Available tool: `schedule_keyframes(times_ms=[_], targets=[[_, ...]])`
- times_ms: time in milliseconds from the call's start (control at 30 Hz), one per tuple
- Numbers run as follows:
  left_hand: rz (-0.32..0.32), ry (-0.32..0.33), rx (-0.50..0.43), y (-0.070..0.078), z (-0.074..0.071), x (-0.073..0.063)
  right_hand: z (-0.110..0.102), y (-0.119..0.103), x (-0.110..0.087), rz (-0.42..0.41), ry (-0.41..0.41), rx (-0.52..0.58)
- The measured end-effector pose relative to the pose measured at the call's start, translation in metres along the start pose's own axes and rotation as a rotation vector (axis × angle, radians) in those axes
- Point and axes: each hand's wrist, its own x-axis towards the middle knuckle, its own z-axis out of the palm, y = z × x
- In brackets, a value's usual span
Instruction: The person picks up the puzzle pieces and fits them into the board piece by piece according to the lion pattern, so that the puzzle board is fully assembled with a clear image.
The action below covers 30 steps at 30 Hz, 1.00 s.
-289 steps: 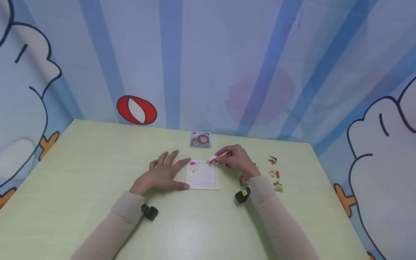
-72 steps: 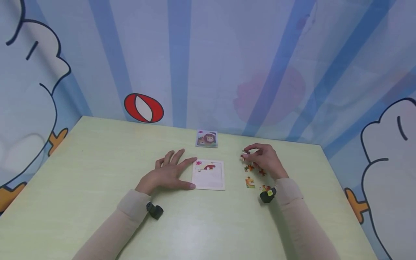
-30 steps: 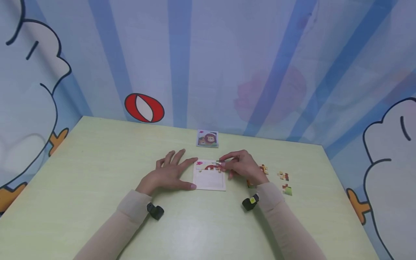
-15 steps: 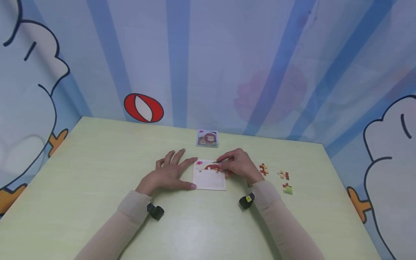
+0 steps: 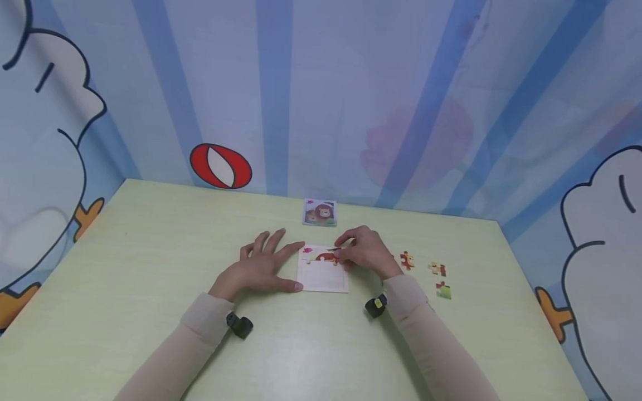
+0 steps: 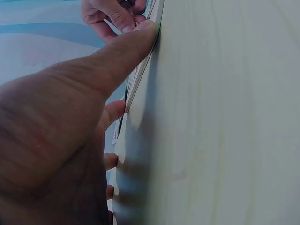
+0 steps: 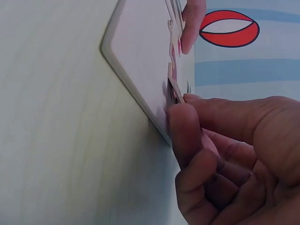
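A white puzzle tray [image 5: 322, 278] lies on the table, its far row holding joined jigsaw pieces with a pink flower and a reddish-brown mane. My left hand [image 5: 258, 271] is spread at the tray's left side, thumb and index fingertip touching its edge. At the far right corner, my right hand [image 5: 367, 252] pinches a puzzle piece between thumb and index finger. In the right wrist view that puzzle piece [image 7: 175, 89] stands tilted beside the joined ones, mostly covered by the fingertips. The left wrist view shows my left thumb [image 6: 126, 49] along the tray's rim.
Loose puzzle pieces lie to the right: one with orange and brown [image 5: 407, 260], another yellowish piece [image 5: 437, 269], and a green and red piece [image 5: 443, 290]. Behind the tray sits a square lion picture [image 5: 320, 213]. A printed cloth wall [image 5: 321, 111] rises at the table's back edge.
My right hand has carried a piece from the loose group to the tray's far right corner, lately shifting only slightly there. The far row has filled rightward. My left hand keeps its place.
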Motion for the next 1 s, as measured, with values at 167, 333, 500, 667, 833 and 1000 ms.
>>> schedule_keyframes(times_ms=[167, 333, 500, 667, 833, 1000], targets=[[-0.007, -0.011, 0.011, 0.001, 0.002, 0.001, 0.000, -0.001, 0.001, 0.053, 0.004, -0.020], [-0.017, -0.010, 0.011, -0.001, 0.003, 0.003, 0.001, 0.002, 0.002, 0.080, 0.019, -0.049], [-0.021, -0.009, 0.011, -0.002, 0.003, 0.003, 0.002, 0.004, 0.003, 0.087, 0.027, -0.032], [-0.015, -0.009, 0.016, -0.002, 0.002, 0.002, 0.003, 0.006, 0.003, 0.064, 0.031, -0.030], [-0.003, -0.007, 0.009, 0.002, -0.002, -0.002, 0.001, 0.008, 0.002, 0.047, 0.015, 0.004], [-0.002, -0.006, 0.011, 0.002, -0.001, -0.001, -0.008, 0.010, 0.000, 0.008, -0.019, 0.078]])
